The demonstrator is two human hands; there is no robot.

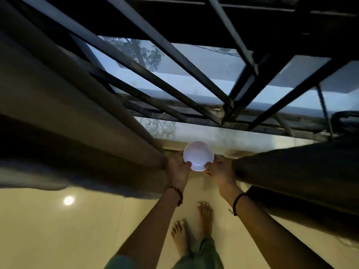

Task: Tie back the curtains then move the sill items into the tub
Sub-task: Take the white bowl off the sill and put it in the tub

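Observation:
A white bowl (198,155) is held just in front of the window sill (223,135), at the middle of the view. My left hand (177,167) grips its left rim and my right hand (219,168) grips its right rim. Two cut-glass tumblers (160,125) stand on the sill to the left, partly behind the left curtain (68,117). The right curtain (301,167) hangs dark at the right, close to my right wrist. No tub is in view.
Black window bars (174,80) run above the sill. A dark curved object (347,118) sits at the sill's far right. My bare feet (192,226) stand on the glossy tiled floor (77,230) below.

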